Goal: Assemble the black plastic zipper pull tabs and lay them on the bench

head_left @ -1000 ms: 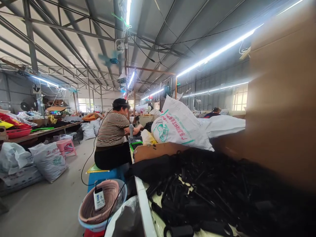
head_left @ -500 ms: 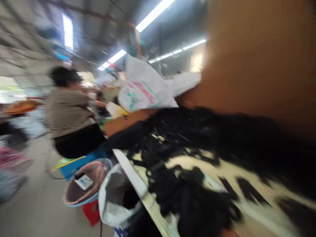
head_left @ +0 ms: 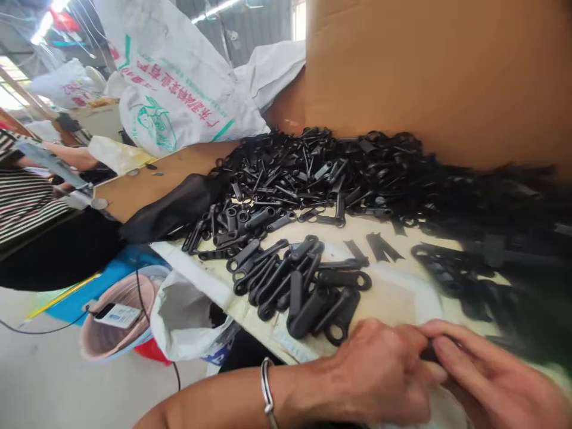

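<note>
My left hand (head_left: pixel 379 369), with a silver bracelet (head_left: pixel 267 387) on its wrist, is closed at the lower right of the head view. My right hand (head_left: pixel 504 375) meets it fingertip to fingertip. Pinched between them is a small black plastic part (head_left: pixel 429 353), mostly covered by the fingers. Just beyond the left hand lies a loose group of black plastic parts (head_left: pixel 272 277), long pieces with a ring at one end. A few flat black strips (head_left: pixel 379 247) rest on the pale tabletop (head_left: pixel 395 298).
A large heap of similar black parts (head_left: pixel 322 167) backs against a cardboard wall (head_left: pixel 424 71). Printed white sacks (head_left: pixel 179 89) stand behind. Left of the table edge are an open white sack (head_left: pixel 179 316) and a pink-lined basket (head_left: pixel 100 342) holding a phone-like item. A person in a striped top (head_left: pixel 31 208) sits beyond.
The view has swung right and down, closer to the table. Both my hands now show, together on a black part; earlier only a blurred bit of skin appeared at the bottom edge.
</note>
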The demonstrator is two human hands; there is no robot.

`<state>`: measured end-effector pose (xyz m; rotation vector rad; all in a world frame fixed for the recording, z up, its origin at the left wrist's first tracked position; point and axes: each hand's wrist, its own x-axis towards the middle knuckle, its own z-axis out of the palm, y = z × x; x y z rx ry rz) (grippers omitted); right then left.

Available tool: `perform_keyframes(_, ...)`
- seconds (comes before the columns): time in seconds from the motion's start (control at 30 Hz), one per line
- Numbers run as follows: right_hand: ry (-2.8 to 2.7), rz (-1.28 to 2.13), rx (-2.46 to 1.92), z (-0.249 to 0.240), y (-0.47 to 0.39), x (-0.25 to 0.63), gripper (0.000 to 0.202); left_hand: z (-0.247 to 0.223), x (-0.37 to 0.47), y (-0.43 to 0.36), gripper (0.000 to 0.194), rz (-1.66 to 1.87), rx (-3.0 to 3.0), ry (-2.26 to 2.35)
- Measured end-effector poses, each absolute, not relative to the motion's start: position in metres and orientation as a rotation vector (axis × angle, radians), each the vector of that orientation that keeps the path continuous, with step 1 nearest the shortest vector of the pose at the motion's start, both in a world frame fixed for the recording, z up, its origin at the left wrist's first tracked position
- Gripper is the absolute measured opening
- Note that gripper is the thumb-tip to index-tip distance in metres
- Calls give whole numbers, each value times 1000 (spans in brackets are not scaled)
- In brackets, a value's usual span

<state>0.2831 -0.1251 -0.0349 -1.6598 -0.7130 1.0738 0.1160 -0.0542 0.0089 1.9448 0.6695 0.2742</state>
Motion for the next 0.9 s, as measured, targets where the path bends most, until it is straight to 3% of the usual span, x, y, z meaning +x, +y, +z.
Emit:
perform_keyframes(0.1,-637,1196,-1481,-24,-117,272,37,3,120,-52,25,278,1891,770)
perform_keyframes(0.3,-857,1046,-1438,-12,-120,275,22,4,124,-50,26,466,1763,545)
perform_keyframes(0.53,-917,1251,-1416,-6,-136,280,31,-3,120,-56,18,353,1612,558)
perform_keyframes(0.63,-773,1333,-1327,-1,-136,277,32,-3,120,-57,24,284,1473,536)
perform_keyframes(0.73,-805,1240,-1435,-1,-138,277,29,-3,119,-59,29,272,1395,496)
perform_keyframes(0.9,-830,1082,-1483,-11,-140,273,17,-2,119,-63,19,330,1616,558)
